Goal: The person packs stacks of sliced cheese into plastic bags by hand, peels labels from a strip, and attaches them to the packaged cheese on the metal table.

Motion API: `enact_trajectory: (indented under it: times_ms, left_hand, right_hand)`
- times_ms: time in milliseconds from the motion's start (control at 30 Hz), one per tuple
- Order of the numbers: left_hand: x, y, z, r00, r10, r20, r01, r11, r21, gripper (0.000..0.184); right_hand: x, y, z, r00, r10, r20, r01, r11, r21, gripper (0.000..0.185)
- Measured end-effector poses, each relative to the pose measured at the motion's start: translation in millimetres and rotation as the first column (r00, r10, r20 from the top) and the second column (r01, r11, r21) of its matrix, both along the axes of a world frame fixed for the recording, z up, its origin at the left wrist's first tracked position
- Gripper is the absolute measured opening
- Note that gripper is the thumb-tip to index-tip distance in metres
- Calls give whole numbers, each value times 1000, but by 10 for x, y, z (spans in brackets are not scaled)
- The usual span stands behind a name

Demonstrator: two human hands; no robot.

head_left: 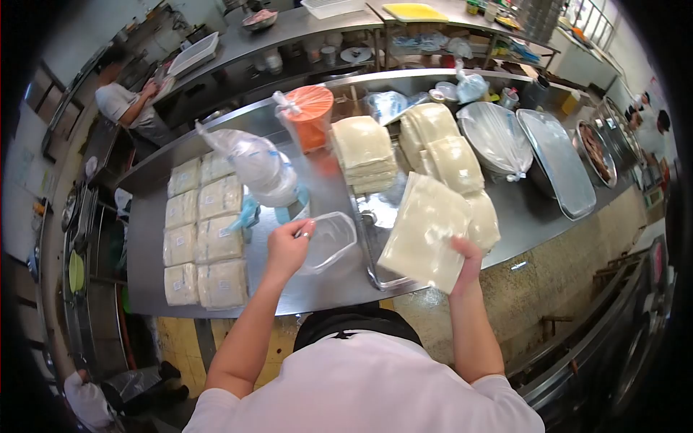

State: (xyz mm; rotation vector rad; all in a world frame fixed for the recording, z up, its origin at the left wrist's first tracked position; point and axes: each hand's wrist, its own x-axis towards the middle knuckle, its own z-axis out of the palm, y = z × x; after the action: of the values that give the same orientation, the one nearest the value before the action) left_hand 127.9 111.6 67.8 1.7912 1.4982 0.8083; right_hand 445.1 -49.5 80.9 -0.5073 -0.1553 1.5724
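My left hand (286, 251) is closed, its fingers pinching the edge of a clear plastic container (333, 244) over the steel table (271, 292). In my right hand (468, 265) is a stack of pale square dough sheets (422, 227), tilted, with the thumb on top and the other fingers hidden beneath. Behind it, further stacks of dough sheets (363, 148) and another group (453, 164) rest on or by a metal tray (377, 271). Several wrapped, labelled packs (220, 238) lie in two columns at the left.
Between the packs and tray stand a bagged stack of clear containers (258, 167) and an orange tub (307, 123) in plastic. A plastic-covered bowl (497, 137) and a lidded metal pan (556, 162) are at right. A co-worker (123, 97) stands at the far left.
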Motion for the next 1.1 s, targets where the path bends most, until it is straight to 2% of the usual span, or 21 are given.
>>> enact_trajectory:
  times_ms: [33, 133, 167, 233, 333, 433, 467, 567, 667, 767, 867, 900, 967, 1067, 1100]
  left_hand:
    - [-7, 23, 16, 1000, -8, -11, 8, 1000, 21, 28]
    - [8, 44, 60, 997, -58, -41, 63, 991, 116, 24]
    - [18, 25, 39, 996, -82, -27, 85, 988, 132, 23]
    - [3, -29, -8, 991, -130, -7, 129, 979, 160, 22]
    - [-106, -214, 40, 948, -311, -75, 319, 935, 152, 21]
    - [-379, -382, -3, 894, -429, -132, 443, 890, 111, 21]
    - [-504, -401, -20, 869, -458, -186, 474, 879, 55, 28]
    - [-792, -463, -424, 910, -358, -209, 387, 914, 124, 30]
    - [-914, -551, -339, 892, -340, -299, 322, 940, -109, 28]
    - [-922, -626, -126, 884, -385, -265, 349, 921, -176, 27]
    - [-917, -733, -55, 803, -524, -283, 427, 838, -339, 31]
    - [-945, -728, -68, 805, -520, -285, 436, 845, -311, 31]
    - [-991, -699, -140, 806, -517, -289, 454, 853, -257, 32]
    - [-948, -499, -183, 894, -390, -221, 409, 911, 45, 36]
    - [-896, -415, -136, 898, -390, -205, 408, 912, 50, 36]
  right_hand:
    - [-109, -28, 28, 995, 100, -5, -101, 994, -51, 62]
    - [-518, -69, -121, 955, 282, 95, -259, 945, -197, 58]
    - [-666, -101, -94, 946, 325, -13, -319, 920, -226, 56]
    - [-1004, -103, -153, 927, 360, -104, -375, 897, -234, 56]
    - [-1409, -22, -300, 924, 349, -159, -379, 892, -246, 61]
    - [-1635, 120, -555, 954, 274, -124, -296, 928, -227, 67]
    - [-1684, 150, -640, 960, 236, -152, -267, 934, -236, 69]
    - [-1881, 194, -679, 992, 118, -37, -124, 957, -264, 69]
    - [-2089, 248, -794, 998, 12, 65, 12, 930, -367, 65]
    - [-2334, 320, -856, 990, -65, 122, 114, 885, -452, 63]
    - [-2479, 372, -976, 986, -122, 117, 162, 886, -435, 62]
    - [-2518, 393, -1001, 984, -140, 108, 173, 893, -415, 62]
    - [-2643, 370, -724, 964, -135, 230, 216, 900, -377, 64]
    - [-2768, 344, -643, 937, -119, 328, 230, 917, -325, 67]
    - [-2805, 332, -660, 931, -111, 348, 225, 925, -306, 67]
